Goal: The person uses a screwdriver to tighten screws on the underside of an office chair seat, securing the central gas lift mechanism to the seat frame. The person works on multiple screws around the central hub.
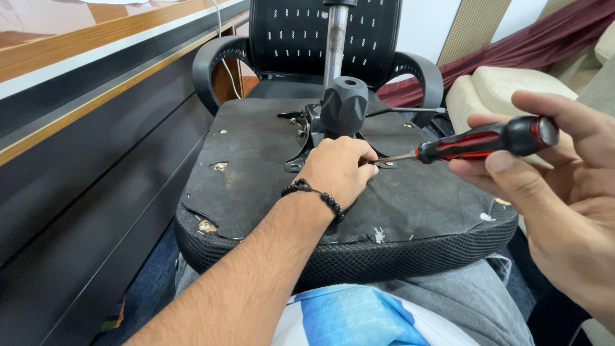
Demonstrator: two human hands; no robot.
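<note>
Right hand (570,192) fingers grip red-and-black plastic-handled screwdriver (487,140), centre-right; rigid, light, best held at handle. Left hand (336,173) fingers pinch its tip on upturned black chair seat (256,173).

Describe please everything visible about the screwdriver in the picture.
The screwdriver has a thick red and black handle, plastic or rubber by its look, with a rounded black end cap, and a thin metal shaft. It lies almost level, the tip pointing left toward the metal bracket under the upturned chair seat. The right hand grips the handle; the left hand meets the shaft at its tip.
</note>
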